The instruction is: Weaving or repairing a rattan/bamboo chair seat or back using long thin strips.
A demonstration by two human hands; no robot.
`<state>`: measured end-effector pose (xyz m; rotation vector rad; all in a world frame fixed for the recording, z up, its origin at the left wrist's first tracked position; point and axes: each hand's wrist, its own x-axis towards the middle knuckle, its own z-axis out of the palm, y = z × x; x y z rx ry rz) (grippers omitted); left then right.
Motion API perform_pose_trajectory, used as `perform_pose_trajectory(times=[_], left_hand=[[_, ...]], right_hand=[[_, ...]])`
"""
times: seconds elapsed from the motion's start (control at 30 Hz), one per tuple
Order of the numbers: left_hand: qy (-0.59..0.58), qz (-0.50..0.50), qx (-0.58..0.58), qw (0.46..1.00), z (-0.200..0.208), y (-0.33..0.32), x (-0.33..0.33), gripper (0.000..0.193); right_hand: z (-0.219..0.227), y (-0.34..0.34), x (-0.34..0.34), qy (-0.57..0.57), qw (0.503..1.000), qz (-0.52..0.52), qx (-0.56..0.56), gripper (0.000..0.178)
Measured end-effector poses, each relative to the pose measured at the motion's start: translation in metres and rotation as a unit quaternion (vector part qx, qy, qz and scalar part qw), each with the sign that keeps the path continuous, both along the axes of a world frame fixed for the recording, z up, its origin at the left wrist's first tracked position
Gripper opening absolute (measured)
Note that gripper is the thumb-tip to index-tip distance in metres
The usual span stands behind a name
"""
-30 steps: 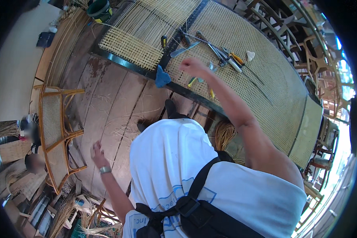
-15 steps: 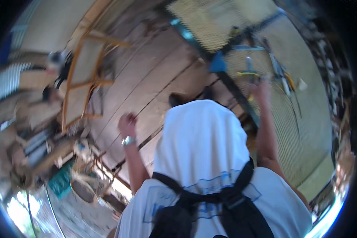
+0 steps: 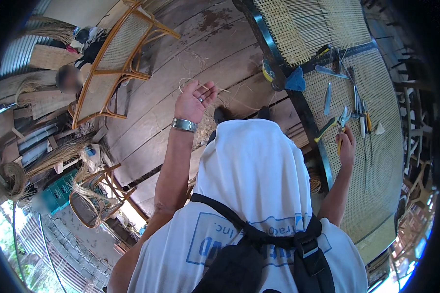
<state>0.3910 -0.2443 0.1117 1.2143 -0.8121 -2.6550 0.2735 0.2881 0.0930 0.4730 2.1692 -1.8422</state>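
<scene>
**Hands apart over woven cane panel and plank floor**

Landmark: the woven cane panel (image 3: 371, 146), a wide honeycomb-weave sheet in a dark frame, curving w/ the lens along the right of the view.

Right hand (image 3: 347, 146) rests on the panel's near-left part, fingers curled shut around a thin yellow-handled tool (image 3: 339, 144); tool type hard to tell, prob. an awl or small pick. Just beyond the hand on the weave: green-handled pliers (image 3: 335, 123), a row of slim metal blades (image 3: 359, 110), a small pale wedge (image 3: 379, 129). A blue cloth (image 3: 295, 80) sits on the panel's frame edge, further up. Tools crowd that patch; bare weave lies free toward the panel's lower end.

Left hand (image 3: 194, 101) is raised well left of the panel, over worn grey floor planks (image 3: 156, 97), fingers loosely bent, pinching a thin pale cane strand (image 3: 195, 82) that loops above it. Metal watch (image 3: 185, 125) on wrist.

Far left of the panel: a rattan chair frame (image 3: 115, 63) lying tilted, cane bundles (image 3: 58, 154) and a coil (image 3: 12, 178). The person's white hood (image 3: 252, 166) blocks the middle.
</scene>
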Motion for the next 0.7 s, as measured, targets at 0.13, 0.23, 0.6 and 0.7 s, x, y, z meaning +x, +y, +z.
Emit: perform_pose_trajectory(times=[0.13, 0.23, 0.6, 0.7], left_hand=[[0.016, -0.027, 0.027, 0.999, 0.005, -0.004, -0.003, 0.015], [0.028, -0.030, 0.057, 0.998, 0.009, -0.003, -0.007, 0.015], [0.041, -0.008, 0.106, 0.994, 0.009, -0.004, -0.011, 0.014], [0.045, 0.009, 0.112, 0.993, 0.008, -0.009, -0.006, 0.014]], right_hand=[[0.025, -0.038, 0.020, -0.055, 0.983, 0.141, 0.107, 0.046], [-0.018, -0.051, 0.032, -0.059, 0.975, 0.190, 0.099, 0.050], [-0.135, -0.108, 0.070, -0.046, 0.861, 0.464, 0.203, 0.064], [-0.092, -0.124, 0.044, -0.227, 0.855, 0.436, 0.165, 0.058]])
